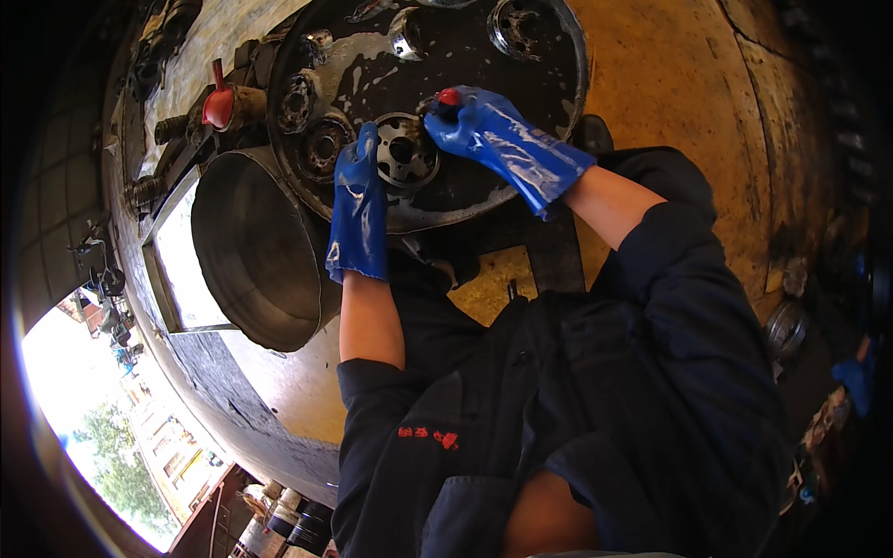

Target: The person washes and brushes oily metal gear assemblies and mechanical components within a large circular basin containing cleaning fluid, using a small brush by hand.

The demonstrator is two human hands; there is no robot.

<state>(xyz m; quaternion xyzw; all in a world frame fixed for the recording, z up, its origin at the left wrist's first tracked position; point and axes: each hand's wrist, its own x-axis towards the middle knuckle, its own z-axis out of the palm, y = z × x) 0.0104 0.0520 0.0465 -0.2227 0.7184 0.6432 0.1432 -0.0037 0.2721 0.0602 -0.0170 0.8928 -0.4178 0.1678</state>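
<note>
Your metal disc (420, 166) sits near 7 o'clock in the round tray (544, 88), between your two blue-gloved hands. Your left hand (359, 172) has its fingers close together against the disc's 9 o'clock edge; you cannot tell from here whether they pinch it. Your right hand (473, 126) is curled closed around a red-ended tool (450, 97) beside the disc's 2 o'clock edge. Expect the disc to be stiff, fairly heavy and unlikely to break, but slick with the wet film; hold it by the outer rim or through a cutout. Count five other round metal parts: one each at 8 (313, 153), 9 (298, 104), 10 (321, 42), 11 (400, 44) and 1 o'clock (502, 33), plus cropped pieces at 12. Outside lie one red funnel (219, 107) at 9 and one open drum (233, 260) at 8.
</note>
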